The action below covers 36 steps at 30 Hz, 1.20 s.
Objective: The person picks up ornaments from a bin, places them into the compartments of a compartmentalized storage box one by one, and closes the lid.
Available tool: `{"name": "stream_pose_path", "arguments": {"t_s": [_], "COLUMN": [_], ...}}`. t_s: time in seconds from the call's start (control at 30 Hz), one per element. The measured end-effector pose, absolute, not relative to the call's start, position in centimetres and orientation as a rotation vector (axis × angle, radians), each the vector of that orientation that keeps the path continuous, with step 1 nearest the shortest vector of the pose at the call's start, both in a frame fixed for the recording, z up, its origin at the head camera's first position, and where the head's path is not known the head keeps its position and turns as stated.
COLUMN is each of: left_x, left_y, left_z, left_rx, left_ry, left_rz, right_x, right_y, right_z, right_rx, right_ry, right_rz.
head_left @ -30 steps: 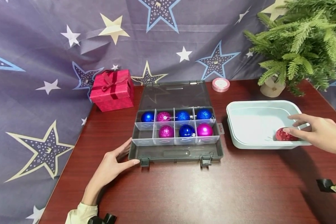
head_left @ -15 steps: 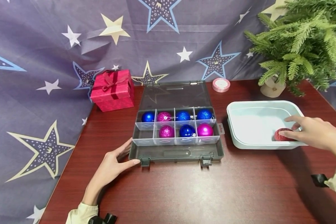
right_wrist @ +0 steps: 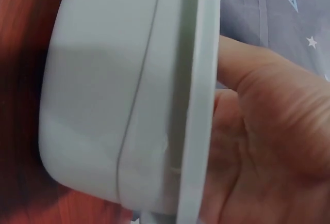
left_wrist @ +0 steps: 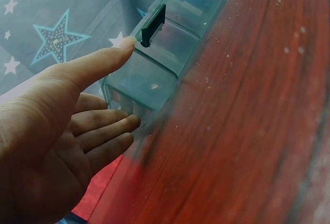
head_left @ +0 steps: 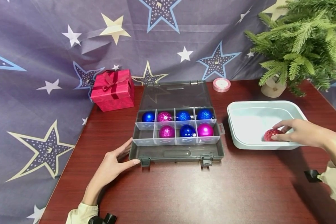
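Now the right hand [head_left: 303, 133] pinches the red ball [head_left: 268, 136] inside the tray [head_left: 247, 145], likely so it can't roll, while the left hand [head_left: 111, 164], its grip spread at a corner of the case [head_left: 154, 152], presumably steadies it on the desk [head_left: 198, 194].

Smooth plastic tub [head_left: 249, 145], glossy table [head_left: 218, 193]

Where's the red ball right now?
Head view, right side: the red ball is inside the pale tub, by its near rim, in the right hand's grip.
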<state>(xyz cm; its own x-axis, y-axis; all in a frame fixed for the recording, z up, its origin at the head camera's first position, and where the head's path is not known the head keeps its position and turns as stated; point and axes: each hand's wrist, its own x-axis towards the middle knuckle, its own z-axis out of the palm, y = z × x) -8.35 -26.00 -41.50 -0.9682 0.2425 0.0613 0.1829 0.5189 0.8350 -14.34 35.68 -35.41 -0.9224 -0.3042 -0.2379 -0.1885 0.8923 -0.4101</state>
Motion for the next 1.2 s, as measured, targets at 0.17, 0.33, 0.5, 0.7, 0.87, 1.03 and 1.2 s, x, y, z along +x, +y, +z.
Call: {"name": "stream_pose_path", "arguments": {"t_s": [0.17, 0.33, 0.5, 0.7, 0.87, 1.03, 1.2], "left_x": [-8.4, -8.3, -8.3, -8.3, -8.4, -8.4, -8.4], "left_y": [-26.0, -26.0, -26.0, -26.1, -26.1, -26.1, -26.1], "left_z": [-41.5, -41.5, -41.5, -41.6, -41.6, -41.6, -41.6], "left_rx": [0.386, 0.391, 0.378, 0.378, 0.394, 0.397, 0.388], "left_ry": [2.678, 2.678, 2.677, 2.678, 2.682, 2.679, 2.677], "left_rz": [1.473, 1.476, 1.475, 1.471, 1.474, 1.481, 1.474], "right_x": [-14.6, -14.7, -14.8, -14.8, -14.8, -14.8, -15.0], "right_y": [35.4, 35.1, 34.8, 34.4, 34.0, 33.4, 32.5], "right_z": [-35.5, -35.2, -34.9, -34.4, -34.2, -33.9, -33.6], "right_rx": [-0.400, -0.456, -0.473, -0.447, -0.462, -0.554, -0.606], "right_ry": [2.784, 2.840, 2.876, 2.893, 2.886, 2.880, 2.873], "right_rz": [-0.607, -0.672, -0.713, -0.801, -0.939, -1.096, -1.193]}}
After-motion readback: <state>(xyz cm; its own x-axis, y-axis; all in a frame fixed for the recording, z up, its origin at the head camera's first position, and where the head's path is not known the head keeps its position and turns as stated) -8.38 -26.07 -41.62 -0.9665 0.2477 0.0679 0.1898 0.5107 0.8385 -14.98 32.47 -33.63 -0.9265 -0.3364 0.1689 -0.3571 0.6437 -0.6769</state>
